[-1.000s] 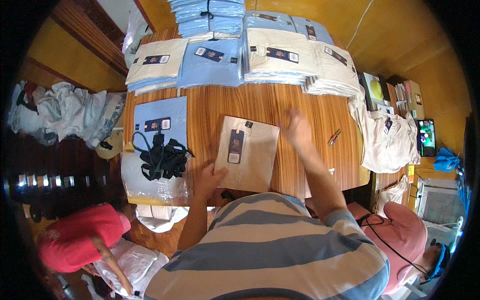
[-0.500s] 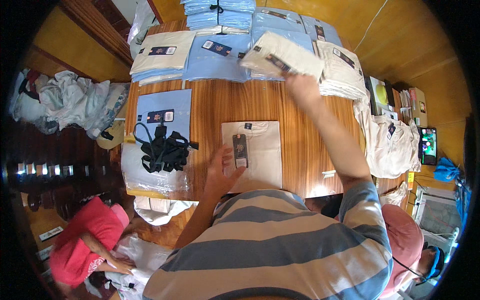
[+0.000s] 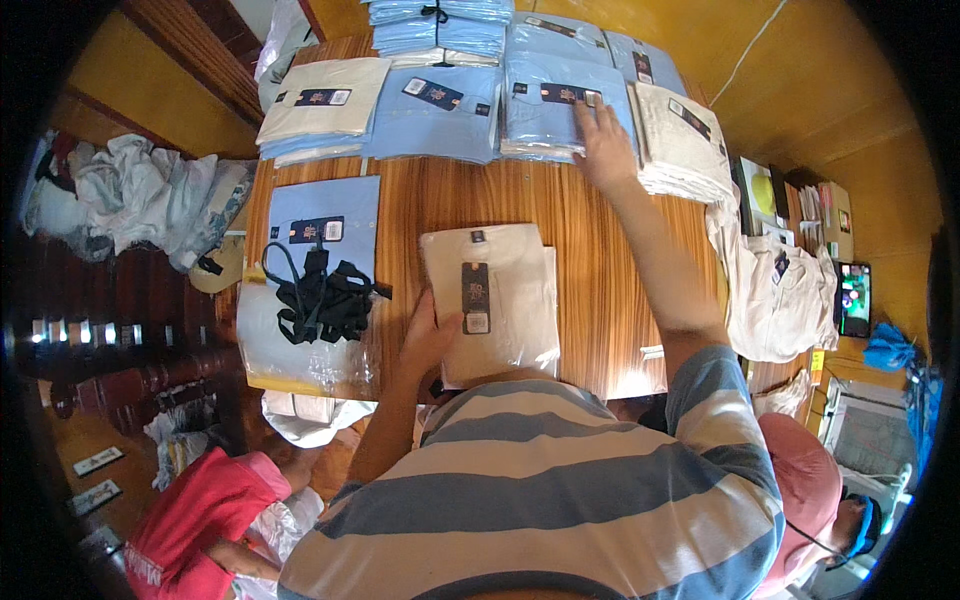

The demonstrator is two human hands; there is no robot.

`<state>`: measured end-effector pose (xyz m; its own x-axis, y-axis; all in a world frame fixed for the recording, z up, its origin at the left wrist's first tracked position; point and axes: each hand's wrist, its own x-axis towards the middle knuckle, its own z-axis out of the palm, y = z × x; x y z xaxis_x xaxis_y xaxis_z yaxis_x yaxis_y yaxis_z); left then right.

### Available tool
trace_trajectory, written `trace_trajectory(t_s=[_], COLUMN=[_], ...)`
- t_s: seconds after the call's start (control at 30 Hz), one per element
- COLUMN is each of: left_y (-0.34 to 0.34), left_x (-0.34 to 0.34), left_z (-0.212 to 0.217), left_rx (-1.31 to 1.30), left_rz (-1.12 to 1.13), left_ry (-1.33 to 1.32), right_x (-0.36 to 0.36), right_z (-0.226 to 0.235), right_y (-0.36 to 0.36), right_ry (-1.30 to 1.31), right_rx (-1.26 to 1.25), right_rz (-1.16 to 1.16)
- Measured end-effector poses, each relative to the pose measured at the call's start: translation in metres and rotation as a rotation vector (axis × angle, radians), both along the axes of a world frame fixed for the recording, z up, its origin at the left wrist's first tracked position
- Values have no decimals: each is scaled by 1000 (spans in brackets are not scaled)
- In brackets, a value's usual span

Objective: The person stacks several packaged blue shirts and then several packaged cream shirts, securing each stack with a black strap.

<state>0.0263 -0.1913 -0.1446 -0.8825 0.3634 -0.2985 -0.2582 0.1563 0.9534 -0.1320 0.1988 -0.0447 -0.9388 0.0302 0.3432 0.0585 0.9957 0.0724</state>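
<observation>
One blue shirt (image 3: pixel 548 120) lies toward ten o'clock beneath my nearer, loosely parted right grip (image 3: pixel 607 150); my left grip (image 3: pixel 430 333) holds the cream shirt (image 3: pixel 520 295) along its nine-o'clock edge.

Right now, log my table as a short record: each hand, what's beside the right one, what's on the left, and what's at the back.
Left hand: at the left edge of the cream folded shirt, thumb over its front
Right hand: fingers spread, over a blue folded shirt; contact unclear
Beside right hand: cream stack
Table left: black straps, partly over another blue shirt
Table back: tied blue bundle
</observation>
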Motion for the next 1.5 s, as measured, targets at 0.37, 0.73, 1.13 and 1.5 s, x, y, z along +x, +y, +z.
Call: trace_trajectory(t_s=[0.37,0.73,1.13,1.5], left_y=[32,12,13,-6], left_x=[-6,5,15,14], left_z=[54,-8,13,-5], left_rx=[365,583,494,506], left_rz=[137,448,341,307], left_ry=[9,-717,-538,-369], right_x=[67,-15,24,80], right_z=[61,-4,55,-26], right_y=[-103,-5,-72,-130], right_ry=[-437,66,-535,-280], right_rx=[134,10,299,-1210], right_rz=[224,-2,350,279])
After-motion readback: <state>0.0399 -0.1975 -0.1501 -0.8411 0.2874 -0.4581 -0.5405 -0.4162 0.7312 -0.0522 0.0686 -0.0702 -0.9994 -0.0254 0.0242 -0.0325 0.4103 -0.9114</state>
